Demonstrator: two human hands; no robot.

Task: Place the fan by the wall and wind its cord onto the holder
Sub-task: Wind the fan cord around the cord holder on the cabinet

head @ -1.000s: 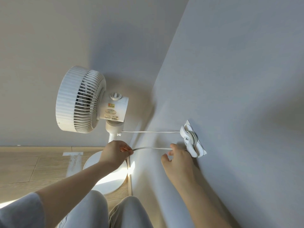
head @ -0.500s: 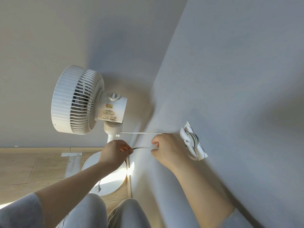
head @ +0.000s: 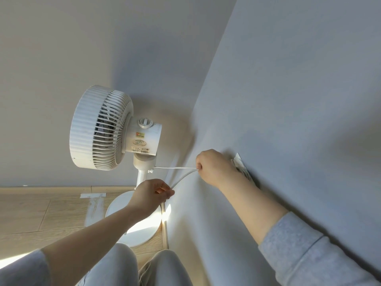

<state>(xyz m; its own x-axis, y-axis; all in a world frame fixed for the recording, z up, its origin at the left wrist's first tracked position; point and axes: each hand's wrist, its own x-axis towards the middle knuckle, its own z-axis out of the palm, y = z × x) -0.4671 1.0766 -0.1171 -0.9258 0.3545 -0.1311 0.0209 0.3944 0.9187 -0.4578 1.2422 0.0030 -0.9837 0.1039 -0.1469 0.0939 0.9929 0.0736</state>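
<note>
While both hands (head: 152, 194) (head: 214, 168) pinch one cord (head: 182, 178), one fan (head: 103, 129), one holder (head: 242, 168).

Both hands, the left hand (head: 151, 195) and the right hand (head: 214, 167), are bare. Light grey sleeves (head: 305, 250) are pushed up the forearms; pale grey trousers (head: 115, 269) cover the knees.

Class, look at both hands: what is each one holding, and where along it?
Both hold the white cord: left hand pinches its lower stretch, right hand grips it nearer the wall holder.
</note>
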